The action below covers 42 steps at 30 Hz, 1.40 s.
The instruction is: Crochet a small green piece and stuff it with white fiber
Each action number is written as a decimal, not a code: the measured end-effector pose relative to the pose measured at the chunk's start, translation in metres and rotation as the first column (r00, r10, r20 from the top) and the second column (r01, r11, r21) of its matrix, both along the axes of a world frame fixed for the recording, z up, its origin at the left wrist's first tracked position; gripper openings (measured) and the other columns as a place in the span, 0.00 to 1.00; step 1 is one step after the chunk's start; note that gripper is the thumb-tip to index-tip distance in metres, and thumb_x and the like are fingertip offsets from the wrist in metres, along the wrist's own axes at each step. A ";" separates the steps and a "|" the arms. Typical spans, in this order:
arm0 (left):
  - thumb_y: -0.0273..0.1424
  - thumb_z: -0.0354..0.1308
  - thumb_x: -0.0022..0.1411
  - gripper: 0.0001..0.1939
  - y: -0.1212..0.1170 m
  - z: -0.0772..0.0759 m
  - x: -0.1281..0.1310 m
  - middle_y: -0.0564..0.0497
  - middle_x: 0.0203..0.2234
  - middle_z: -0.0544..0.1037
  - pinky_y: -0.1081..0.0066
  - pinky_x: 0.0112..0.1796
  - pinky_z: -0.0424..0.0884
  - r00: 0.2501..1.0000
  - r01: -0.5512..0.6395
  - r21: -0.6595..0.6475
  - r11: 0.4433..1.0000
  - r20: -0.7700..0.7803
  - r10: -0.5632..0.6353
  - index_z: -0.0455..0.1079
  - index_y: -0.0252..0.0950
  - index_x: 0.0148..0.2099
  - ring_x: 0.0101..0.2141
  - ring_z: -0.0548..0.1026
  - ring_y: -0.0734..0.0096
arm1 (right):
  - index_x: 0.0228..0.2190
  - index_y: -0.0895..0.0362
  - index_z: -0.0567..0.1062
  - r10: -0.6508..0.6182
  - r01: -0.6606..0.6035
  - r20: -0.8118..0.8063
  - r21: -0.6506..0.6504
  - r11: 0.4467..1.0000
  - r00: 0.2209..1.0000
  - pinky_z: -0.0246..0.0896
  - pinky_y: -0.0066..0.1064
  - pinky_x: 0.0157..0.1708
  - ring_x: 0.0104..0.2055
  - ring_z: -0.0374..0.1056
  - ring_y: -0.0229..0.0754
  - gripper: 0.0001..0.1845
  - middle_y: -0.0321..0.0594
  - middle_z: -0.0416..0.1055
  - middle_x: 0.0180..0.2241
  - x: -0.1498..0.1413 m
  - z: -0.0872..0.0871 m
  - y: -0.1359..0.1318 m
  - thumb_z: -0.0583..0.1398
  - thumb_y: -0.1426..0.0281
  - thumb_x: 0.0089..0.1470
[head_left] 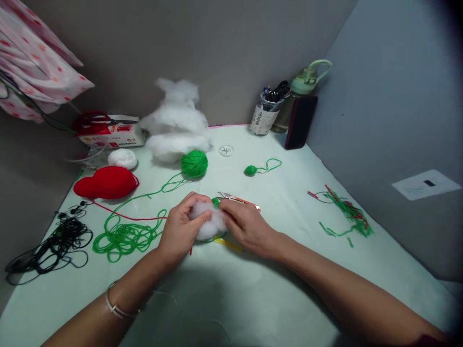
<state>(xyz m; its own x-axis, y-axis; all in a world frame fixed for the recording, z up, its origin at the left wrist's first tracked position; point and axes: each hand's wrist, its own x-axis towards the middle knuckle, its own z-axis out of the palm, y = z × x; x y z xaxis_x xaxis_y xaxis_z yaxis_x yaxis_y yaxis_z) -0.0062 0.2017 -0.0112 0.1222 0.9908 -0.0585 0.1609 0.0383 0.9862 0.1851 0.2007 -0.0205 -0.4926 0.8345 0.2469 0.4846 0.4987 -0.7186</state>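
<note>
Between my two hands is a tuft of white fluffy stuffing [210, 224]. My left hand [184, 224] is closed on its left side, thumb laid across the front. My right hand [246, 224] pinches at its right edge, its fingertips partly hidden. A small green piece [215, 202] shows at the top, by the right fingertips; I cannot tell whether it is held. Just behind the right hand lie snips with orange handles [235, 198]. A yellow tool [228, 245] and some green yarn show beneath the stuffing.
At the back are a pile of stuffing [177, 123], a green yarn ball [194, 164], a pen cup [265, 115], a bottle [304, 84] and a phone [301, 123]. Red yarn [108, 183], loose green yarn [128, 238] and black yarn [61, 243] lie left; yarn scraps [349, 212] right.
</note>
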 end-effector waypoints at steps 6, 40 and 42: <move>0.34 0.64 0.54 0.08 0.003 0.004 -0.001 0.52 0.35 0.74 0.71 0.34 0.66 0.999 0.002 0.034 0.999 -0.054 -0.001 0.74 0.37 0.37 0.35 0.72 0.66 | 0.33 0.54 0.68 0.007 -0.017 -0.075 -0.143 0.990 0.997 0.54 0.31 0.35 0.31 0.60 0.39 0.10 0.34 0.66 0.29 0.003 0.010 0.003 0.52 0.69 0.69; 0.45 0.73 0.58 0.23 -0.009 0.008 0.005 0.56 0.24 0.78 0.77 0.22 0.62 0.927 0.194 -0.290 0.937 0.365 -0.079 0.70 0.38 0.46 0.19 0.67 0.78 | 0.22 0.54 0.67 -0.310 0.100 -0.331 -0.523 0.846 0.891 0.43 0.30 0.25 0.24 0.49 0.32 0.09 0.25 0.54 0.19 -0.001 0.025 0.001 0.61 0.68 0.49; 0.43 0.73 0.55 0.24 -0.007 0.008 0.004 0.54 0.24 0.80 0.76 0.21 0.62 0.923 0.192 -0.321 0.927 0.381 -0.059 0.68 0.38 0.45 0.18 0.69 0.75 | 0.25 0.55 0.69 -0.256 0.013 -0.358 -0.560 0.828 0.898 0.45 0.29 0.26 0.25 0.51 0.33 0.08 0.26 0.58 0.20 0.002 0.029 0.003 0.62 0.66 0.51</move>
